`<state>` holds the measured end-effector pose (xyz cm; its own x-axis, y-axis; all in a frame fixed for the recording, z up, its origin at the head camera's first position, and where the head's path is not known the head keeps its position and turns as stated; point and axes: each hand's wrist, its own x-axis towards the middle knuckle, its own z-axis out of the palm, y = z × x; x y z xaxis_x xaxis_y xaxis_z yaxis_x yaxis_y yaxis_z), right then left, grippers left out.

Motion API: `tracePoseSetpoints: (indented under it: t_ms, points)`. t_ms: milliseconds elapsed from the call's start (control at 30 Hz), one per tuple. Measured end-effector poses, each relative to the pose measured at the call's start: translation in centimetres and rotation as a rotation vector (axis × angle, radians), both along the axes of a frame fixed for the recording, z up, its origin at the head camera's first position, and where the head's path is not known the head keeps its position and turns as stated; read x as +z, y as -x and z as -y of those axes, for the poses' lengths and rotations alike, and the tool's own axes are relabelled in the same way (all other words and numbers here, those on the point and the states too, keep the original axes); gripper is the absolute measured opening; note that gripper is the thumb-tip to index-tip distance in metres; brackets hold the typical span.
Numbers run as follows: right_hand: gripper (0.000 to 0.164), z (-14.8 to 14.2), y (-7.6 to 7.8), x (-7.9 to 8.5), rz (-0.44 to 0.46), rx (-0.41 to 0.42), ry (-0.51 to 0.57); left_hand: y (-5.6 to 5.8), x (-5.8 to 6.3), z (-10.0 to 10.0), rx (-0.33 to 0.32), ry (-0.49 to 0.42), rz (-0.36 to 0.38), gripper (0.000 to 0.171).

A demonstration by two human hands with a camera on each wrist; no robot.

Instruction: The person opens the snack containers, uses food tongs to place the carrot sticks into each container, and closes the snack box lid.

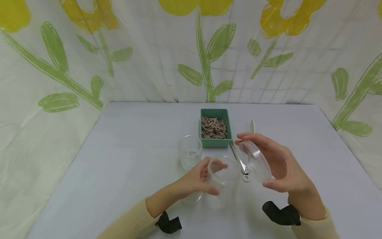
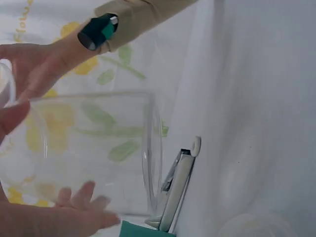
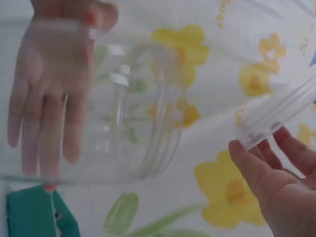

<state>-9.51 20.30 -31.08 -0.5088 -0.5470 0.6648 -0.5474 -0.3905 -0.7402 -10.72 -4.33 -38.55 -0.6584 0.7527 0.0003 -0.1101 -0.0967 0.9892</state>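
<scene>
My left hand grips a clear jar around its side, thumb in front and fingers behind. No lid covers its rim, and nothing shows inside. To the right, my right hand holds a round clear lid by its edge, between thumb and fingers, tilted on its side. The lid is apart from the jar. In the right wrist view the jar's rim faces the lid, and the left palm shows through the clear wall.
A second clear jar stands left of a green box with brown dried pieces. Tongs lie beside the box, partly behind the right hand's lid. Another clear round piece lies on the table below the left wrist.
</scene>
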Motion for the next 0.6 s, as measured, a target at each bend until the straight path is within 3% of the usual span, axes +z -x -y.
tracePoseSetpoints:
  t_ms: [133,267,400,600]
  points:
    - [0.079,-0.4,-0.9,0.2,0.041,-0.129,-0.115,0.8,-0.3,-2.2,0.27,0.204,0.001,0.068]
    - [0.084,-0.5,-2.1,0.0,0.036,-0.306,-0.35,1.4,-1.0,-3.5,0.44,0.294,-0.027,0.074]
    - [0.081,-0.3,-3.1,-0.8,0.03,-0.406,-0.564,1.7,-1.5,-4.0,0.5,0.337,-0.05,0.076]
    - [0.081,0.9,-3.5,-3.3,0.042,-0.56,-0.903,2.2,-2.2,-4.8,0.508,0.349,-0.083,0.08]
